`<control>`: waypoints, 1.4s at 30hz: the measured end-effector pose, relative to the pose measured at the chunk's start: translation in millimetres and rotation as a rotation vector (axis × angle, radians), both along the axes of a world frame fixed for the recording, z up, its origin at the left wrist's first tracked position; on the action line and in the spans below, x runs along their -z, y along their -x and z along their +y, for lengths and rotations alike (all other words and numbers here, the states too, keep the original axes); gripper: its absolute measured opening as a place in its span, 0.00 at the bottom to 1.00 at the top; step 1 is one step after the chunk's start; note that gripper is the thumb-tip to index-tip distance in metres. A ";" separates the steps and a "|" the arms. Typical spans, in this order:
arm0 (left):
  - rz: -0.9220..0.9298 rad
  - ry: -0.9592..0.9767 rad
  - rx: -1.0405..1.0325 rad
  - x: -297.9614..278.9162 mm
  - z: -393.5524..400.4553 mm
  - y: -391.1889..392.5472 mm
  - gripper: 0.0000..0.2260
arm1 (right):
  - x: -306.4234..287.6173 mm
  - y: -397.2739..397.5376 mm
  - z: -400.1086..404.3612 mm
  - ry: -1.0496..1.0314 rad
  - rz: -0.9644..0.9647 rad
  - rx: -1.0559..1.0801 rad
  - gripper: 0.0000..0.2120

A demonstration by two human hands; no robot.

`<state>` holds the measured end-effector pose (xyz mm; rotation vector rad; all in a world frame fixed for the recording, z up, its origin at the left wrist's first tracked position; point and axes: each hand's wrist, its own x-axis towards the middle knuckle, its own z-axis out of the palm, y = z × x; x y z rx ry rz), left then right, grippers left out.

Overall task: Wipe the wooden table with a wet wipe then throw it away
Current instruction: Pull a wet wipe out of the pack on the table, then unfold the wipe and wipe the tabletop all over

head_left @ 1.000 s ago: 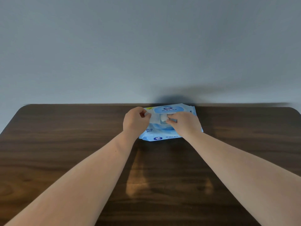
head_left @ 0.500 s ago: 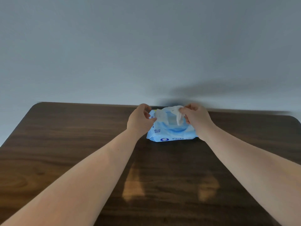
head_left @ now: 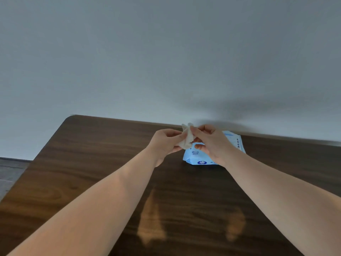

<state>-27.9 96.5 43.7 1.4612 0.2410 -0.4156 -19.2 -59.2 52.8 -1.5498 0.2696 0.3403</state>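
Observation:
A white wet wipe [head_left: 187, 138] hangs crumpled between both hands, lifted just above the table. My left hand [head_left: 165, 145] pinches its left side and my right hand [head_left: 210, 143] pinches its right side. Behind and under my right hand lies the light blue wet wipe pack [head_left: 196, 157], flat on the dark wooden table [head_left: 92, 163] near its far edge. My right hand and wrist hide most of the pack's top.
A plain grey wall [head_left: 166, 61] stands right behind the table's far edge. The table's rounded far-left corner [head_left: 71, 118] is in view, with a strip of grey floor [head_left: 11, 170] beyond its left edge.
The wipe has come free of the pack and now hangs between both hands. My hands have risen and drawn together. The view has swung left, showing the table's left corner.

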 end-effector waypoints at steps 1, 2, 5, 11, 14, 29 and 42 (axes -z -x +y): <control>0.009 -0.014 -0.032 1.1 5.2 1.2 0.10 | 1.1 0.8 4.2 -0.021 0.003 0.012 0.10; 0.016 -0.043 -0.065 2.4 10.1 1.9 0.08 | 2.9 1.0 8.5 -0.038 0.006 0.030 0.10; 0.018 -0.165 -0.148 7.6 24.5 4.8 0.06 | 8.8 0.6 18.1 -0.038 0.014 0.106 0.10; 0.150 -0.329 -0.195 19.4 53.8 8.9 0.07 | 14.7 -3.6 34.4 -0.101 0.050 0.211 0.11; 0.250 -0.340 -0.193 24.9 62.8 12.5 0.09 | 14.8 -4.4 51.4 -0.138 0.070 0.188 0.10; -0.195 -0.569 -0.091 41.0 120.9 51.4 0.19 | 22.6 3.6 144.2 0.334 -0.130 -0.083 0.11; -0.143 -0.369 -0.223 37.9 147.7 66.3 0.06 | 33.4 14.9 179.1 0.286 -0.090 -0.191 0.16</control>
